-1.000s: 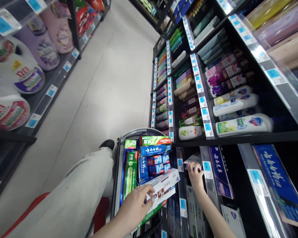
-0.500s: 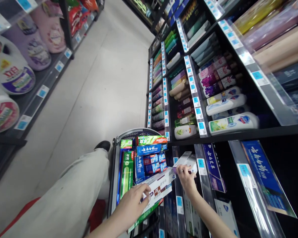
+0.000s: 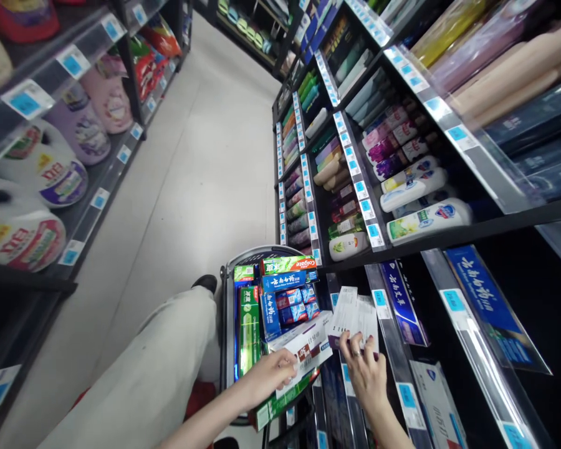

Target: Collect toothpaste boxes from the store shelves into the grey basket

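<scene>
My left hand (image 3: 272,375) is closed on white toothpaste boxes (image 3: 314,342) with dark red print, held slanted over the right side of a shopping basket (image 3: 227,349). My right hand (image 3: 367,371), a ring on one finger, grips the near ends of two white boxes (image 3: 354,312) at the low shelf edge; their printed faces point up. Inside the basket lie a green and red Colgate box (image 3: 287,265), blue toothpaste boxes (image 3: 284,280), small red and blue packs (image 3: 297,305) and a long green box (image 3: 249,330). Another green box (image 3: 287,399) lies under my left hand.
Shelves on the right hold a white body wash bottle (image 3: 427,221) and, lower, a purple-blue box (image 3: 404,305), a blue box (image 3: 490,302) and a white box (image 3: 437,405). Detergent jugs (image 3: 56,168) line the left shelf. A trousered leg (image 3: 159,355) stands beside the basket on the aisle floor (image 3: 215,156).
My right hand has drawn slightly towards me, and its white boxes now fan apart with more of their faces showing. My left hand keeps its boxes over the basket. The view has shifted a little.
</scene>
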Demonstrator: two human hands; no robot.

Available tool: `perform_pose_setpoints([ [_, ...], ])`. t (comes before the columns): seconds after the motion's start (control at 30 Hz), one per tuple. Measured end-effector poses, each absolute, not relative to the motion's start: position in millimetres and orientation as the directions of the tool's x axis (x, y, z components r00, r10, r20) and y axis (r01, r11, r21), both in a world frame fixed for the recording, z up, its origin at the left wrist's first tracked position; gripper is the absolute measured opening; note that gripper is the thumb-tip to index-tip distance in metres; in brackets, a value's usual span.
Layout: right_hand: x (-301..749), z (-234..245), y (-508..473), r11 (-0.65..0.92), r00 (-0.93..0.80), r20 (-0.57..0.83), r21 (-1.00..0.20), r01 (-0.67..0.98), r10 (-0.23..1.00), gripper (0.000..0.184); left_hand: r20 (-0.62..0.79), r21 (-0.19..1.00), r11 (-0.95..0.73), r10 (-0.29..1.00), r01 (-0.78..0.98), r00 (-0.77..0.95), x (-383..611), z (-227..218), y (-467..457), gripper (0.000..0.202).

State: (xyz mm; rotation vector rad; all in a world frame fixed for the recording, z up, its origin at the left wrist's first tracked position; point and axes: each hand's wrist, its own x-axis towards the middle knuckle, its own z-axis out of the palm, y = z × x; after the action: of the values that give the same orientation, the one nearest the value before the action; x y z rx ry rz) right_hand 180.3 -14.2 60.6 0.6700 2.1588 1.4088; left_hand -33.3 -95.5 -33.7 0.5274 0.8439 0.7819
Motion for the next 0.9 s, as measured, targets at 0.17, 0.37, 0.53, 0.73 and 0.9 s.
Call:
perform_pose_setpoints([
  [0.17, 179.9, 53.8, -31.0, 0.31, -0.704, 0.009, 0.894, 0.324, 0.71, 0.04, -0.459, 0.723, 0.6, 0.788, -0.343, 0.411, -27.9, -39.1, -97.9, 0.038],
  [0.37, 201.5, 44.4, -37.9, 0.222, -0.629, 0.18, 0.834, 0.506, 0.756, 0.036, -0.456, 0.741, 0.592, 0.79, -0.318, 0.41, -24.6, -44.2, -99.4, 0.041],
  [0.53, 211.6, 27.9, -37.7, -0.02, -0.516, 0.546, 0.7, 0.714, 0.66, 0.025, -0.471, 0.747, 0.6, 0.782, -0.287, 0.408, -18.8, -47.1, -101.0, 0.038],
  [0.73, 212.2, 34.6, -62.3, 0.07, -0.577, 0.609, 0.652, 0.755, 0.544, 0.035, -0.459, 0.706, 0.636, 0.745, -0.311, 0.483, -17.1, -51.0, -101.9, 0.042],
  [0.9, 224.7, 42.3, -126.7, 0.297, -0.728, 0.575, 0.67, 0.68, 0.373, 0.021, -0.208, 0.465, 0.634, 0.756, -0.618, 0.621, -18.3, -22.1, -111.3, 0.058],
])
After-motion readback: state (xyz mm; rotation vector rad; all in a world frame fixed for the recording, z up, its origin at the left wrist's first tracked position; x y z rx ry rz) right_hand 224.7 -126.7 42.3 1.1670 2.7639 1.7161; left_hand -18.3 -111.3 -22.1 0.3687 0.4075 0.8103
